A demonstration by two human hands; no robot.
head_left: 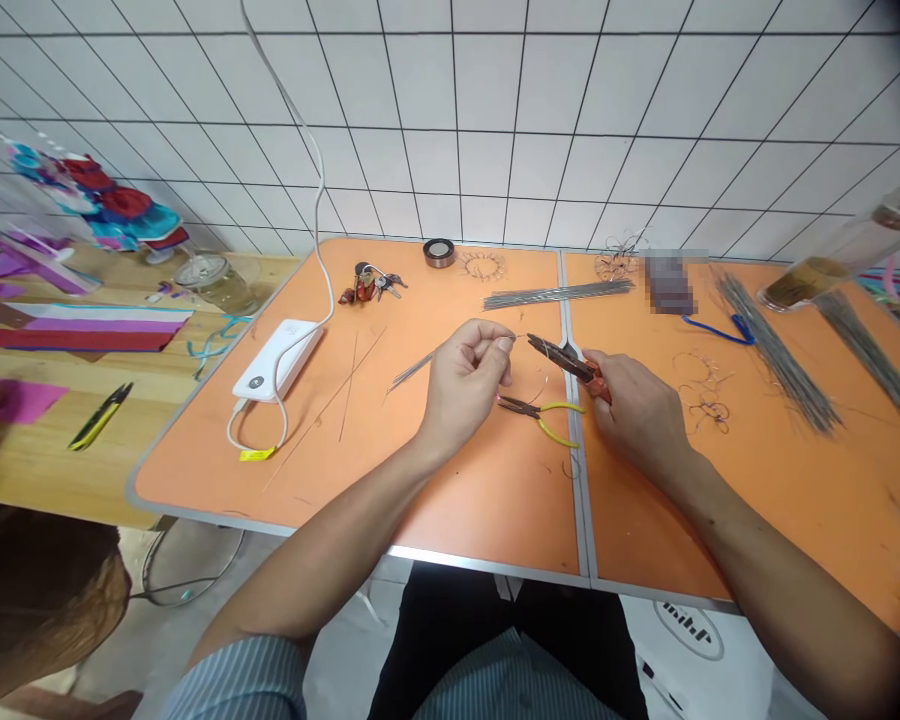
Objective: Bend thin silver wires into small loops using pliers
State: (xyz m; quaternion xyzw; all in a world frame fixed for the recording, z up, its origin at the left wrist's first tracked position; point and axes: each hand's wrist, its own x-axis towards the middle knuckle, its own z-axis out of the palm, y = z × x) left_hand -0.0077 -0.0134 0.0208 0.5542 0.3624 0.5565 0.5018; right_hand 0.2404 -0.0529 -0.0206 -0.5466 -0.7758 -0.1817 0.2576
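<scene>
Above the orange table, my left hand [461, 385] pinches a thin wire [520, 337] between thumb and fingertips. My right hand [640, 412] is wrapped around the red handles of pliers [559, 357], whose dark jaws point left toward that wire, close to my left fingertips. Whether the jaws touch the wire, I cannot tell. Below and between the hands lies a second pair of pliers [523, 407] with yellow handles. Beside my left wrist, a few straight wires [412, 370] stick out on the tabletop.
Wire bundles [559, 293] lie at the back and right [780, 355], near a tilted glass jar [806, 280]. Bent wire rings [482, 266], a tape roll [439, 253], keys [375, 284] and a white power bank [279, 360] surround the hands. Another person's head [41, 600] is lower left.
</scene>
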